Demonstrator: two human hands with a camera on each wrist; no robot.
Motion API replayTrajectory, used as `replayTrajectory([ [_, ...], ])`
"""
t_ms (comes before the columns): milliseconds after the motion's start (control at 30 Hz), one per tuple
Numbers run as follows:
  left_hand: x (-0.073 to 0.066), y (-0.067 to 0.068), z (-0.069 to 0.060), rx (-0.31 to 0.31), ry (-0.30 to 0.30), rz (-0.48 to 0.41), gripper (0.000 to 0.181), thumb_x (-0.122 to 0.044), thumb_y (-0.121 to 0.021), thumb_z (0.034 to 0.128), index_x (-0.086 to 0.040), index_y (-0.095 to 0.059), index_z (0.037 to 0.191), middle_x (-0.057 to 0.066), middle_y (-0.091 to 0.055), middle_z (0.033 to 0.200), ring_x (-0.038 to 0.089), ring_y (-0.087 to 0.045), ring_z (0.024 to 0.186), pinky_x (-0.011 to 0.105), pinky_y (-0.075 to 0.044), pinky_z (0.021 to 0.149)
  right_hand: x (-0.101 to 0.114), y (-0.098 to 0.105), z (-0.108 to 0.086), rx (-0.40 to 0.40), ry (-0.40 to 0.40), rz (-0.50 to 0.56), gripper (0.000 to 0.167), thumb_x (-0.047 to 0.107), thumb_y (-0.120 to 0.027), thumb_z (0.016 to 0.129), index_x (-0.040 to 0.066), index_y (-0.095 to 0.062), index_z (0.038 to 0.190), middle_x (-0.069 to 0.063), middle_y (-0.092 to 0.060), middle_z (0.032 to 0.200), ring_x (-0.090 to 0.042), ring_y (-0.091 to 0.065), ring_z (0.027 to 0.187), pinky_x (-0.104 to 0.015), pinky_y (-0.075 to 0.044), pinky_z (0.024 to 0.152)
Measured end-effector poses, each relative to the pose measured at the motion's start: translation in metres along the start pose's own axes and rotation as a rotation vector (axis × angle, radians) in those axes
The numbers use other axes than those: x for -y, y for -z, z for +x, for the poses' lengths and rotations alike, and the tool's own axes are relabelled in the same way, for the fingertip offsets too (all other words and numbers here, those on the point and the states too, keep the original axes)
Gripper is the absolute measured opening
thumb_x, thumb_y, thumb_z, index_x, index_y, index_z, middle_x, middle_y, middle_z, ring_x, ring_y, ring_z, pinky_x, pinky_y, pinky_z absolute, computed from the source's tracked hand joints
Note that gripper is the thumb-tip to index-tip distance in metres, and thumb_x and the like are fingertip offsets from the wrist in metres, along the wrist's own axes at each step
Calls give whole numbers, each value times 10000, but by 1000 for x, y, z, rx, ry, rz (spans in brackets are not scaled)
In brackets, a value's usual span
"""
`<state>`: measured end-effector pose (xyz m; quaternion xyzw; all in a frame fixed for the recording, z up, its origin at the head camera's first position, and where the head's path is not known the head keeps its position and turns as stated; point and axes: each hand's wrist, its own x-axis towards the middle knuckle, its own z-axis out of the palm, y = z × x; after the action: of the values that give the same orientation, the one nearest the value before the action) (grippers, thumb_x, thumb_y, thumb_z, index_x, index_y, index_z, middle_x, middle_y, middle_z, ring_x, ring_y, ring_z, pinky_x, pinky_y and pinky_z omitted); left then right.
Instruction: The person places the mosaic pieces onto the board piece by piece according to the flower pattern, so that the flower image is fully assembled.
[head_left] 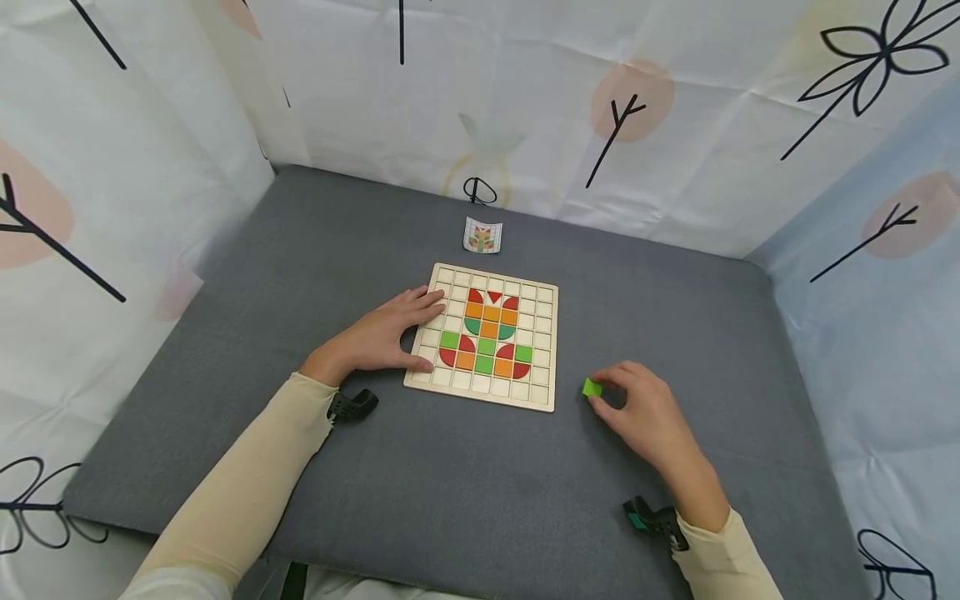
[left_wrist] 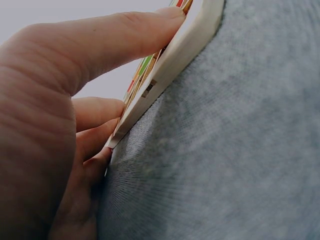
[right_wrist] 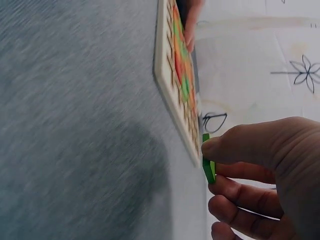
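Note:
A square wooden grid board (head_left: 540, 392) lies on the grey table, with red, orange, green and teal tiles set in its middle cells. My left hand (head_left: 382, 333) rests at the board's left edge, thumb near the lower corner and fingers higher up on the same side. In the left wrist view, the thumb (left_wrist: 135, 32) lies along the top of the board's pale rim. To the right of the board, my right hand (head_left: 648, 408) pinches a light green tile (head_left: 592, 387) between thumb and fingers. The right wrist view shows that tile (right_wrist: 208, 162) edge-on, apart from the board.
A small card (head_left: 482, 237) with a printed tile pattern lies behind the board. The grey cloth-covered table (head_left: 450, 483) reaches back to white curtains (head_left: 525, 100) with plant drawings. Dark devices are strapped at both wrists.

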<state>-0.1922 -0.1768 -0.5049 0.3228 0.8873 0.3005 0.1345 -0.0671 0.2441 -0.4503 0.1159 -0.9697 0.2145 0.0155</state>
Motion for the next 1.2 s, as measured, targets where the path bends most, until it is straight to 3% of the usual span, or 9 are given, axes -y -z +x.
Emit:
replayTrajectory([
  [633, 1, -1, 0, 2, 2, 4, 1079, -565, -862, 890, -125, -331, 1720, 6, -188, 1805, 298, -48, 1667, 602, -140, 1299, 47, -6, 31, 5, 202, 55, 229, 92, -897, 895, 75, -813, 1107, -25, -706, 1074, -245, -662, 1003, -460, -575, 821],
  [867, 0, 1, 0, 3, 4, 7, 1084, -561, -866, 884, -118, -334, 1718, 15, -201, 1803, 300, -55, 1666, 599, -143, 1300, 62, -16, 44, 12, 285, 68, 215, 103, -904, 889, 89, -813, 1083, -18, -696, 1046, -206, -630, 971, -415, -570, 805],
  [1200, -1, 1, 0, 1, 3, 8, 1075, -557, -865, 887, -120, -340, 1717, 22, -205, 1802, 308, -62, 1665, 599, -141, 1300, 81, -42, 59, 82, 354, 78, 203, 130, -898, 897, 92, -818, 1080, -31, -689, 1006, -210, -597, 909, -366, -541, 767],
])
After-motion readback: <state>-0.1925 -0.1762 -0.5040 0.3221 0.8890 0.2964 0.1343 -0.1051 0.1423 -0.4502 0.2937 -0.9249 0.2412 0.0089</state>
